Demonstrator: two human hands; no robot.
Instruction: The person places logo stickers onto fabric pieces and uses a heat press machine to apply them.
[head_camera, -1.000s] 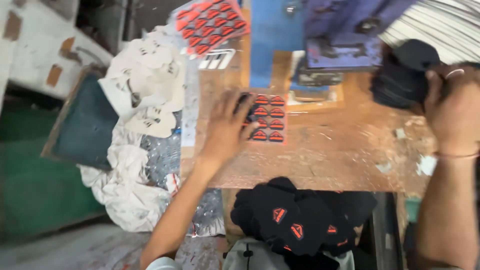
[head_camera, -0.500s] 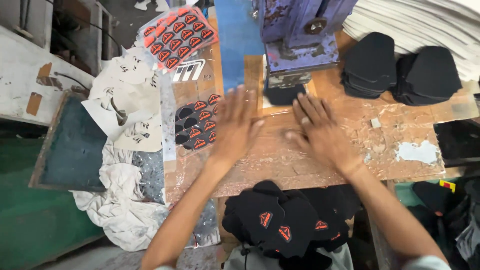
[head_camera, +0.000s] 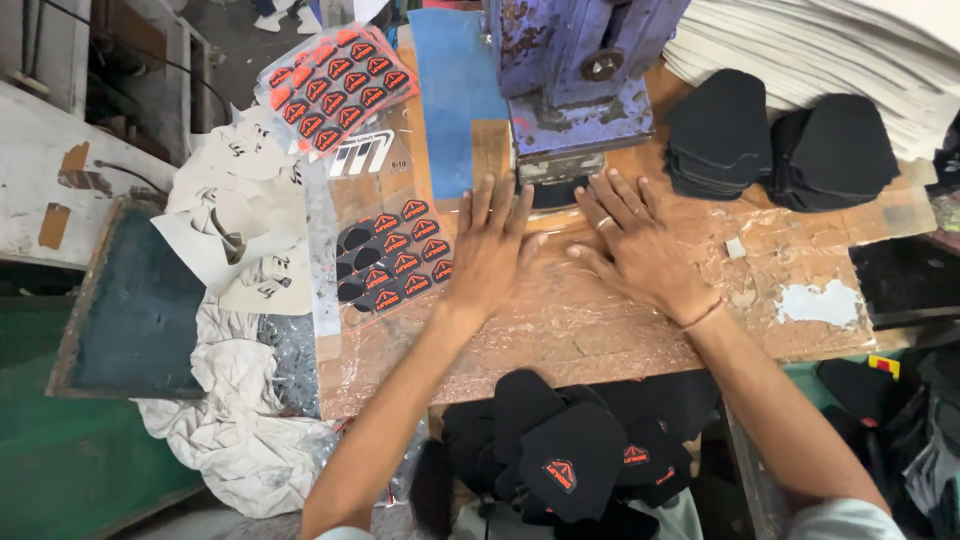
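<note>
Below the near edge of the tabletop (head_camera: 600, 340): heap of black fabric pieces with red-orange triangular patches (head_camera: 560, 460), by the look of it the finished share. On the tabletop, near the middle: left hand (head_camera: 490, 255) and right hand (head_camera: 640, 250) lying flat side by side, palms down, fingers spread and gripping nothing, fingertips just short of the blue press (head_camera: 575, 80). Under the press head, just beyond the fingertips: a dark piece (head_camera: 556, 190), seemingly in place for pressing; pressed or not cannot be told. Just left of the left hand: sheet of red-orange patches on black backing (head_camera: 395, 262), some spots already bare. Toward the far left corner: second patch sheet (head_camera: 335, 85), full. Off the left edge: white paper cut-outs (head_camera: 240, 220) and crumpled white cloth (head_camera: 240, 440). Far right corner: two stacks of plain black pieces (head_camera: 780, 135), apparently left to do.

Against half a second back: both hands further up toward the press, the left off the patch sheet's edge, otherwise the same flat pose. Against a second back: right hand then up at the black stacks, now down on the tabletop.
</note>
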